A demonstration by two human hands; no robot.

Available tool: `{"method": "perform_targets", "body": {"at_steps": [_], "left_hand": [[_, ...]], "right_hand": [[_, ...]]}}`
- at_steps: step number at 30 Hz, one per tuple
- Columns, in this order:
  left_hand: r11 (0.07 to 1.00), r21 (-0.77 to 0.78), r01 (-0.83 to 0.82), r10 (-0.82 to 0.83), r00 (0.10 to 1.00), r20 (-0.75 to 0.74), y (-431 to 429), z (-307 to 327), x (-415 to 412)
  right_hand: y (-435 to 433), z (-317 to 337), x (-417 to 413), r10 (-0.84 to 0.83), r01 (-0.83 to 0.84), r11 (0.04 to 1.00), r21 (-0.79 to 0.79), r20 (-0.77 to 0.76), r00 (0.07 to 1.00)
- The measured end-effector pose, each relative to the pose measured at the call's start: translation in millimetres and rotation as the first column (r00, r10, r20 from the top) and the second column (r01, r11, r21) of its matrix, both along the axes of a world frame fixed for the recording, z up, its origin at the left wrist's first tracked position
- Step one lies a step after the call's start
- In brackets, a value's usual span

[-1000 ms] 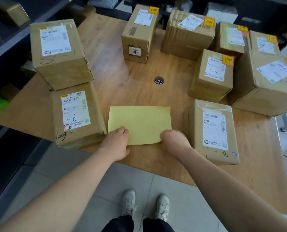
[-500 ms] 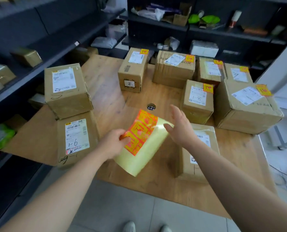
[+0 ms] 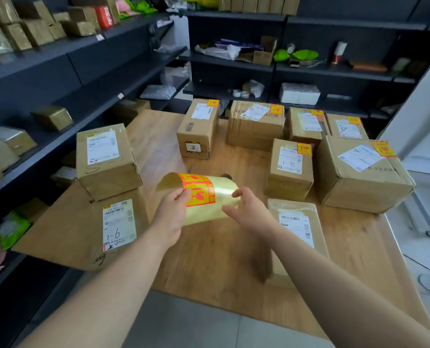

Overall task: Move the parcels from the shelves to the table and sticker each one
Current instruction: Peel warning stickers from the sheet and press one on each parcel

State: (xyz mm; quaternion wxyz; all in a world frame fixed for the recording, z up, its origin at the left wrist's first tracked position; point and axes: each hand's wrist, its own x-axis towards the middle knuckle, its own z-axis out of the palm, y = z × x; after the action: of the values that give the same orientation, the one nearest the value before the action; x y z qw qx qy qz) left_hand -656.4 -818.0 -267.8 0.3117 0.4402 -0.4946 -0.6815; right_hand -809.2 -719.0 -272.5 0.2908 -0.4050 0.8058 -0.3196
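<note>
My left hand point(image 3: 170, 214) pinches a curled yellow sticker sheet point(image 3: 210, 197) with orange-red stickers, held above the wooden table point(image 3: 208, 259). My right hand point(image 3: 250, 212) is open beside the sheet's right edge, fingers spread and touching it or nearly so. Several cardboard parcels stand on the table. The "1-6" parcel point(image 3: 119, 227), the parcel stacked above it point(image 3: 106, 159) and the near right parcel point(image 3: 296, 227) show no orange sticker. The back parcels, such as the "1-8" parcel point(image 3: 290, 169) and the big parcel point(image 3: 362, 172), carry orange stickers.
Dark shelves point(image 3: 58, 79) on the left hold several taped parcels. More shelving point(image 3: 296, 69) behind the table holds bags, a tape roll and a white packet. Grey floor tiles lie below the table's front edge.
The sheet lay flat on the table a second ago; my left hand has lifted and turned it so the stickers face me. My right hand let go and opened. The view tilted up.
</note>
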Motion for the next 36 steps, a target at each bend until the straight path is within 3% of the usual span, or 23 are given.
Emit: {"method": "perform_targets", "body": {"at_steps": [3, 9, 15, 22, 30, 36], "left_hand": [[0.988, 0.154, 0.015, 0.013, 0.984, -0.179, 10, 5, -9], [0.991, 0.099, 0.086, -0.076, 0.992, -0.104, 16, -1, -6], [0.976, 0.17, 0.137, -0.11, 0.981, -0.16, 23, 2, -9], [0.98, 0.195, 0.041, -0.003, 0.981, -0.193, 26, -7, -9], [0.983, 0.178, 0.034, 0.008, 0.974, -0.227, 31, -7, -12], [0.998, 0.057, 0.013, -0.006, 0.992, -0.125, 36, -8, -16]], "right_hand": [[-2, -2, -3, -0.105, 0.123, 0.99, -0.07, 0.222, 0.969], [-6, 5, -12, -0.13, 0.217, 0.965, -0.144, 0.457, 0.88], [-9, 3, 2, -0.023, 0.119, 0.96, -0.255, 0.352, 0.936], [-5, -1, 7, 0.003, 0.019, 0.947, -0.32, 0.069, 0.998], [-2, 8, 9, 0.024, 0.022, 0.941, -0.339, 0.13, 0.991], [3, 10, 11, 0.08, -0.015, 0.941, -0.337, 0.181, 0.98]]}}
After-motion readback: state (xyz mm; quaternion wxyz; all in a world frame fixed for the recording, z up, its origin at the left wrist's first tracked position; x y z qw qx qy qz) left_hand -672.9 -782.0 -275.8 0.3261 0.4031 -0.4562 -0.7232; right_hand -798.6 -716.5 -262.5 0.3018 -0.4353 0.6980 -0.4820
